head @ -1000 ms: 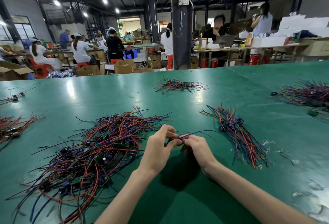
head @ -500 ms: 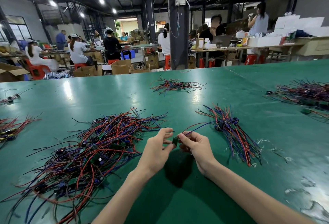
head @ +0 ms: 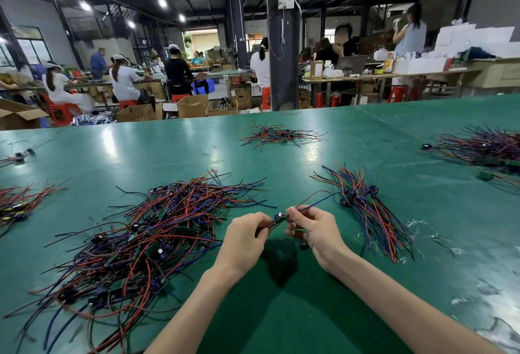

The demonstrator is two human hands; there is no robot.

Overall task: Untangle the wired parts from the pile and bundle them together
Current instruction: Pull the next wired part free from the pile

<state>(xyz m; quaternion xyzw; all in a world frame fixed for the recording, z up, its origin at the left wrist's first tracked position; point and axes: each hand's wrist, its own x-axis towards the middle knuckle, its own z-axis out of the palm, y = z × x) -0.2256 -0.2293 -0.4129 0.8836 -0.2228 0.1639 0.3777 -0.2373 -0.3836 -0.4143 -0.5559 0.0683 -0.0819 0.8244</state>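
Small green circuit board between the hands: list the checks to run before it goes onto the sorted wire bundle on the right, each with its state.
1. Small green circuit board pinched by left hand and right hand: ok.
2. Its red and blue wires lifted off the large tangled pile of red, blue and black wires: ok.
3. Wire tips apart from the sorted bundle of red and blue wires: cannot tell, they reach its edge.
4. Wires on the board's left-hand side free: cannot tell, fingers hide them.
5. Bare green table between hands and bundle: ok.
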